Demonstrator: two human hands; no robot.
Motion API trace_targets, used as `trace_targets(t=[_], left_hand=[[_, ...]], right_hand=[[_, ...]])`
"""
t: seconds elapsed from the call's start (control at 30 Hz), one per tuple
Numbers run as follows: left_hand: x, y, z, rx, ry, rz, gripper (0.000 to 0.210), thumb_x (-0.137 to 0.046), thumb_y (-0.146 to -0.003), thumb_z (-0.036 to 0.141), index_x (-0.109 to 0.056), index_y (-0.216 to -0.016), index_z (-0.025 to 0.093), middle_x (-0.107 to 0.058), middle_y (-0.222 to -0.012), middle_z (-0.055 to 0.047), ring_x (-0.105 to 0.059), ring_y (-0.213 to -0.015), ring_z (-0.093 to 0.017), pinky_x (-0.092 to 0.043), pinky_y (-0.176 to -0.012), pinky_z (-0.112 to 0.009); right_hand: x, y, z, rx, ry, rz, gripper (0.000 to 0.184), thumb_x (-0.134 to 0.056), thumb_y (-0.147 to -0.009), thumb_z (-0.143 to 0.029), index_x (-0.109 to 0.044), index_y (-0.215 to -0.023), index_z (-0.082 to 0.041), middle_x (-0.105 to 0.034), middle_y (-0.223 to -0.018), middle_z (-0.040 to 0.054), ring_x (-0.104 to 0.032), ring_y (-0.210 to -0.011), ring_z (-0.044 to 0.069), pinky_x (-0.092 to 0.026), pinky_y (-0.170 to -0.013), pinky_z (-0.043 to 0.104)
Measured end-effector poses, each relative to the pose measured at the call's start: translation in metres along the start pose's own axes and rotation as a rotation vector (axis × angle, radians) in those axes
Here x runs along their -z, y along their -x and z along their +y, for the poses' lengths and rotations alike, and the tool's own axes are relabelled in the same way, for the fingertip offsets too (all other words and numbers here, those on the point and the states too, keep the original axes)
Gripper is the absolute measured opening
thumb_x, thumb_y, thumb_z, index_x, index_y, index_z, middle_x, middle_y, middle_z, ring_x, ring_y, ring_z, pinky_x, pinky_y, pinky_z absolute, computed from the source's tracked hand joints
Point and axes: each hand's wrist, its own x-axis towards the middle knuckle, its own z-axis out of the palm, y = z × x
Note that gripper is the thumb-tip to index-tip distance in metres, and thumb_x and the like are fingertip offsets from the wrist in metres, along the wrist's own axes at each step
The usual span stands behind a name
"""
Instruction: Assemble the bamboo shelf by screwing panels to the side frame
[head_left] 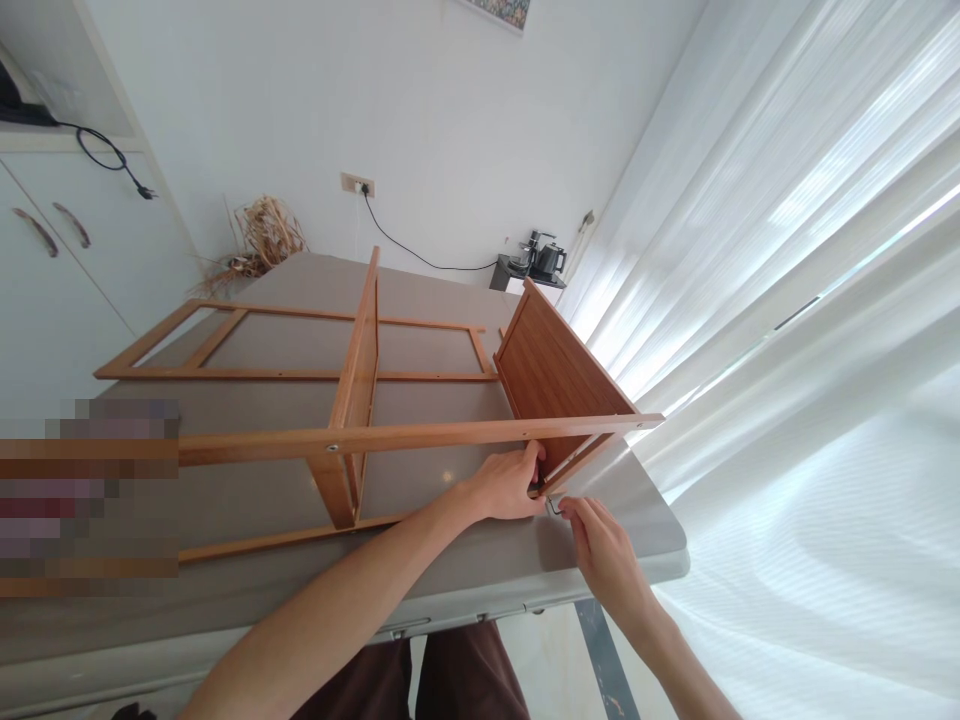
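A partly joined wooden shelf frame (420, 437) lies on its side on a grey-topped table. Near its front right corner my left hand (510, 487) curls round the lower end of the frame, thumb up and fingers partly hidden. Just to the right, my right hand (598, 532) pinches a small L-shaped hex key (555, 509), whose far end meets the frame's lower corner. Above both hands stands the wooden end panel (559, 360), tilted in view. A second wooden panel (358, 400) crosses the frame further left.
The grey table (442, 405) ends close by at its right corner. A white curtain (787, 380) hangs to the right. At the back are a black kettle (551, 259), a corded wall socket (358, 185) and dried plants (268, 235). White cabinets (60, 270) stand left; the lower left is pixelated.
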Motion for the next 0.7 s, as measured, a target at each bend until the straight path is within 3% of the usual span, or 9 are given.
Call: trace_targets(t=[0.23, 0.57, 0.7], left_hand=[[-0.001, 0.0, -0.001, -0.011, 0.001, 0.006, 0.046, -0.063, -0.076, 0.038, -0.037, -0.111, 0.024, -0.067, -0.101, -0.002, -0.067, -0.09, -0.023, -0.048, -0.069, -0.032], [-0.001, 0.0, 0.0, -0.003, 0.023, 0.012, 0.047, -0.064, -0.075, 0.037, -0.038, -0.111, 0.024, -0.068, -0.102, -0.003, -0.066, -0.091, -0.024, -0.046, -0.068, -0.031], [-0.003, -0.001, -0.001, 0.009, 0.017, 0.022, 0.047, -0.065, -0.075, 0.038, -0.039, -0.111, 0.024, -0.068, -0.1, -0.002, -0.067, -0.089, -0.023, -0.047, -0.068, -0.032]], right_hand=[[-0.003, 0.003, 0.01, -0.244, -0.145, 0.017, 0.026, -0.04, -0.1, -0.037, -0.062, -0.101, -0.025, -0.068, -0.094, 0.0042, -0.063, -0.078, 0.018, -0.05, -0.062, 0.027], [-0.007, 0.009, 0.026, -0.164, -0.112, 0.058, 0.029, -0.046, -0.098, -0.041, -0.068, -0.109, -0.026, -0.059, -0.112, 0.0105, -0.061, -0.098, 0.022, -0.053, -0.056, 0.027], [-0.009, 0.01, 0.025, -0.137, -0.1, 0.042, 0.028, -0.046, -0.098, -0.04, -0.068, -0.111, -0.028, -0.056, -0.119, 0.0105, -0.059, -0.105, 0.024, -0.055, -0.062, 0.029]])
